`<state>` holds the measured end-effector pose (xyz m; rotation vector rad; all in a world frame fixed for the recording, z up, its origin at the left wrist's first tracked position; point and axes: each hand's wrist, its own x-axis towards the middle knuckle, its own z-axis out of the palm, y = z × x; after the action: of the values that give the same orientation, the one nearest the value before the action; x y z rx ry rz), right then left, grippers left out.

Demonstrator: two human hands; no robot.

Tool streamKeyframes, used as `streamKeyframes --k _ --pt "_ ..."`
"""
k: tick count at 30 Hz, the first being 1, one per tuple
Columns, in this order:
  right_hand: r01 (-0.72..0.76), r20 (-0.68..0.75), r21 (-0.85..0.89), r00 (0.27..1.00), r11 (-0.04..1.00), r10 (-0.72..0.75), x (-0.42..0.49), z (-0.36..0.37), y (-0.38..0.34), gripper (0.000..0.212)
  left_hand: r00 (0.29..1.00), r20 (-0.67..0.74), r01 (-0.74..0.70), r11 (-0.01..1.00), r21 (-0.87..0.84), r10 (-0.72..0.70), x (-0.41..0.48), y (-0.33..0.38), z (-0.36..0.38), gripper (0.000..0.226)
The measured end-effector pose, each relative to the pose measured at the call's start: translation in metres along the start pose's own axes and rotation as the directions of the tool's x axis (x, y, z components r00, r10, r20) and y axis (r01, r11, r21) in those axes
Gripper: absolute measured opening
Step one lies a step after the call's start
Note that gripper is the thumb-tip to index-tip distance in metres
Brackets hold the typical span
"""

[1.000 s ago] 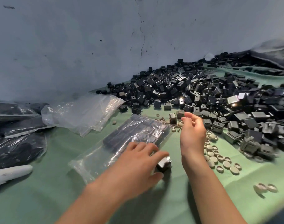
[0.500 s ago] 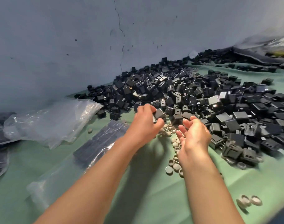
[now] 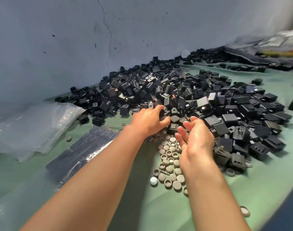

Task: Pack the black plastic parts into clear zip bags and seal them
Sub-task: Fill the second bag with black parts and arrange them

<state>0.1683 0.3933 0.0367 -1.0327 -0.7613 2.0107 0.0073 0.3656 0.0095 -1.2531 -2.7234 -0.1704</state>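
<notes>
A: Left hand [image 3: 147, 120], position recorded?

B: Recorded. It is laid back-upward on the near edge of the pile of black plastic parts [image 3: 200, 100]. The fingers are curled down over the pieces and the thumb is set against a square part. The fingertips are hidden among the parts, so it cannot be told whether one is actually gripped.

A: Right hand [image 3: 196, 135]?

B: It is held over the grey round caps [image 3: 170, 161], close to the left hand but apart from it. The palm is turned inward and up, and the fingers are spread and loosely bent. Nothing is held in it.

A: Where are the parts found?

B: They are heaped loose on the green cloth [image 3: 150, 212], from the wall [image 3: 59, 39] out toward the right edge of the view. The nearest pieces lie just beyond both hands.

A: Bags?

B: Two lots are noted. A filled zip bag [image 3: 82, 150] is laid flat on the cloth under the left forearm, with dark parts seen in rows through the film. A heap of empty clear bags [image 3: 30, 129] is seen farther left, near the wall. Neither is touched by a hand.

A: Anything else logged?

B: The grey caps are scattered between the forearms. One white cap [image 3: 153, 180] is seen at their near edge. The far right corner is blurred and nothing can be made out there.
</notes>
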Motion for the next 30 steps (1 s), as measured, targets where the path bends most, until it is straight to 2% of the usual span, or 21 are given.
streamKeyframes --k 3,9,12,16,18,19,20,21,22,24,25,26,27,28,29,30 --pt "-0.027 0.035 -0.017 0.999 0.999 0.028 -0.002 0.003 0.004 0.018 0.997 0.057 -0.056 0.998 0.015 0.055 0.000 -0.002 -0.005 0.068" --pt "-0.060 0.057 -0.032 0.996 0.998 0.062 -0.003 0.005 0.010 0.019 0.994 0.069 -0.074 0.992 -0.101 0.081 -0.005 -0.007 -0.006 0.065" --pt "-0.076 0.065 -0.038 0.995 0.996 0.078 -0.004 0.005 0.012 0.018 0.983 0.144 -0.107 0.993 -0.047 0.113 -0.004 -0.004 -0.008 0.068" --pt "-0.087 0.084 -0.057 0.992 0.995 0.092 -0.009 0.002 0.015 0.018 0.969 0.244 -0.024 1.000 -0.014 0.027 0.002 0.003 -0.016 0.070" --pt "-0.088 0.087 -0.053 0.992 0.995 0.093 -0.009 0.000 0.015 0.018 0.983 0.185 0.032 0.998 -0.047 -0.023 0.001 0.008 -0.016 0.061" --pt "-0.095 0.095 -0.045 0.991 0.994 0.099 -0.009 0.000 0.014 0.019 0.987 0.144 0.089 0.988 -0.124 -0.071 -0.003 0.008 -0.019 0.057" --pt "-0.099 0.106 -0.041 0.989 0.994 0.103 -0.010 0.000 0.014 0.019 0.984 0.116 0.159 0.953 -0.258 -0.133 -0.008 0.008 -0.023 0.054" --pt "-0.103 0.121 -0.038 0.987 0.994 0.107 -0.010 0.000 0.014 0.018 0.976 0.112 0.219 0.873 -0.436 -0.189 -0.014 0.005 -0.030 0.052" --pt "-0.105 0.140 -0.039 0.984 0.994 0.110 -0.011 0.001 0.015 0.018 0.964 0.141 0.261 0.731 -0.631 -0.224 -0.021 0.003 -0.039 0.049" --pt "-0.117 0.184 -0.048 0.975 0.992 0.124 -0.016 0.002 0.019 0.017 0.947 0.265 0.309 0.296 -0.904 -0.180 -0.046 -0.001 -0.059 0.035" --pt "-0.128 0.216 -0.053 0.967 0.990 0.136 -0.021 0.003 0.021 0.017 0.947 0.301 0.312 0.101 -0.945 -0.111 -0.062 -0.002 -0.068 0.028" --pt "-0.138 0.257 -0.055 0.955 0.989 0.148 -0.027 0.005 0.024 0.018 0.952 0.298 0.296 -0.035 -0.955 -0.069 -0.079 -0.003 -0.075 0.028" --pt "-0.148 0.307 -0.060 0.938 0.987 0.159 -0.036 0.005 0.027 0.021 0.958 0.277 0.267 -0.115 -0.957 -0.075 -0.095 -0.005 -0.079 0.030" --pt "-0.160 0.366 -0.069 0.914 0.985 0.175 -0.045 0.006 0.032 0.026 0.961 0.239 0.220 -0.139 -0.965 -0.138 -0.111 -0.005 -0.081 0.034" --pt "-0.186 0.431 -0.072 0.880 0.980 0.199 -0.055 0.006 0.038 0.032 0.952 0.183 0.165 -0.090 -0.982 -0.245 -0.128 -0.004 -0.081 0.039" --pt "-0.235 0.502 -0.061 0.833 0.970 0.233 -0.066 0.005 0.046 0.039 0.924 0.089 0.105 0.025 -0.994 -0.372 -0.144 -0.001 -0.076 0.037"
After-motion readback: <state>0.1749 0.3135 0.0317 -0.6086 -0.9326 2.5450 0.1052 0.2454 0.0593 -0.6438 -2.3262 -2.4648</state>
